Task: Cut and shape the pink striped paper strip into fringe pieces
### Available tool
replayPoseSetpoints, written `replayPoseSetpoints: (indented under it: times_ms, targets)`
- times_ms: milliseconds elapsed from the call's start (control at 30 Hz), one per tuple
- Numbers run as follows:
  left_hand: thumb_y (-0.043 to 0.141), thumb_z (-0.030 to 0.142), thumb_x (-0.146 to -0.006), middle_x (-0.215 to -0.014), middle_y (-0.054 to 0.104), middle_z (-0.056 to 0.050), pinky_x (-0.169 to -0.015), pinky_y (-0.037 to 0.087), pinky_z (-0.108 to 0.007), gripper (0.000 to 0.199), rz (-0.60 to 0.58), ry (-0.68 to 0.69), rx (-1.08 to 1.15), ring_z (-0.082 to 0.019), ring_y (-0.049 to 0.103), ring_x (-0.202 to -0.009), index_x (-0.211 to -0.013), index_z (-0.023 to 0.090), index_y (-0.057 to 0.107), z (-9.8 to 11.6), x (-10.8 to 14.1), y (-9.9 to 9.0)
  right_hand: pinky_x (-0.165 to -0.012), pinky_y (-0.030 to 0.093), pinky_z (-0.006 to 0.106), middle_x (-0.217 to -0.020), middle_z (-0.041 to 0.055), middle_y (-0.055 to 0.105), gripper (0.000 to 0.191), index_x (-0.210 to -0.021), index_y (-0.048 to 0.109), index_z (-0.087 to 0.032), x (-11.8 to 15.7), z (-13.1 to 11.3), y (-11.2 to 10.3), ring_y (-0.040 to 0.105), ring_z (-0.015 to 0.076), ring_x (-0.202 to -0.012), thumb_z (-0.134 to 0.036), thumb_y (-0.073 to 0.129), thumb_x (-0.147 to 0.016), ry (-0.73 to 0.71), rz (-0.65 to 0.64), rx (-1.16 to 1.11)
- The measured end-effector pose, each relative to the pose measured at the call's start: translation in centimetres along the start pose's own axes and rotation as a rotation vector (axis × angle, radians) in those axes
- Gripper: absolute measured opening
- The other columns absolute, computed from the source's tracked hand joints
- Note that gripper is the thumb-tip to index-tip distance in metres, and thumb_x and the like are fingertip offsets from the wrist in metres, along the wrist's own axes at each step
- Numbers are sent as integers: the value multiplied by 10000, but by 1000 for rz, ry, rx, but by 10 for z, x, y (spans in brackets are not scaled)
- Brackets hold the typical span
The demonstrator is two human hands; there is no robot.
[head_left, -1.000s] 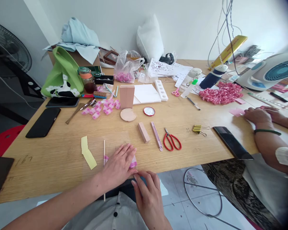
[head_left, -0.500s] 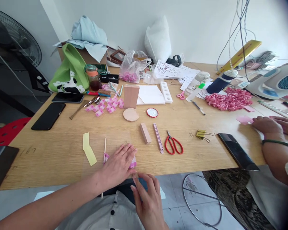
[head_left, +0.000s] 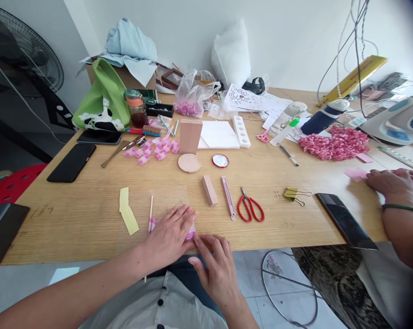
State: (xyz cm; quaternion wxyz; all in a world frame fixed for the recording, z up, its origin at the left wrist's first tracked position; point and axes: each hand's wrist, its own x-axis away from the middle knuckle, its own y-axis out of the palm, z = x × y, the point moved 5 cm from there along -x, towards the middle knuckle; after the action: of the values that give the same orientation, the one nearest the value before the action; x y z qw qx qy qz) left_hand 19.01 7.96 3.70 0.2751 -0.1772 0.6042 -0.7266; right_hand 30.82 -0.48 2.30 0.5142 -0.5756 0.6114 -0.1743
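Note:
My left hand lies flat, fingers stretched out, on a thin pink-and-white piece of material. Most of that piece is hidden under the palm. My right hand is at the table's front edge, its fingers apart and the index fingertip at the piece's lower right corner. To the left, a thin wooden stick crosses another pink patterned bit and runs under my left wrist. A pale yellow paper strip lies left of the stick. Beyond my hands are a wooden block, a pink cutter and red-handled scissors.
Farther back are a round wooden disc, a red-rimmed lid, pink-and-white cut pieces and a standing wooden board. A binder clip and a black phone lie right, near another person's hands.
My right hand has shifted slightly up and right, its index fingertip now at the pink-and-white piece's corner. My left hand stays flat in place. The view has turned slightly.

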Motion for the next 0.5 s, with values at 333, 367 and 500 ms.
replayPoseSetpoints:
  times_ms: [333,367,500]
  targets:
    - [601,360,-885,-1430,466,-198,-1122,334,-453,621,0,-3,24,-289,357,-1384,-1391,97,354,-1,1,2,-760,426,418,-1054,121,562,379,-1235,559,-152,-3,1,2,472,258,-935,-392,511,-945,8,-15,33]
    - [602,358,-885,-1432,463,-198,-1122,334,-456,621,-5,-3,25,-290,354,-1386,-1390,97,353,-1,1,2,-757,426,416,-1053,121,563,377,-1231,561,-152,-3,1,2,473,258,-933,-393,509,-946,9,-11,33]
    - [615,347,-878,-1435,458,-203,-1125,330,-458,637,-18,-4,28,-296,352,-1386,-1392,89,343,0,0,1,-761,426,415,-1058,121,563,367,-1222,565,-156,-2,1,2,474,258,-936,-390,509,-945,10,-8,27]
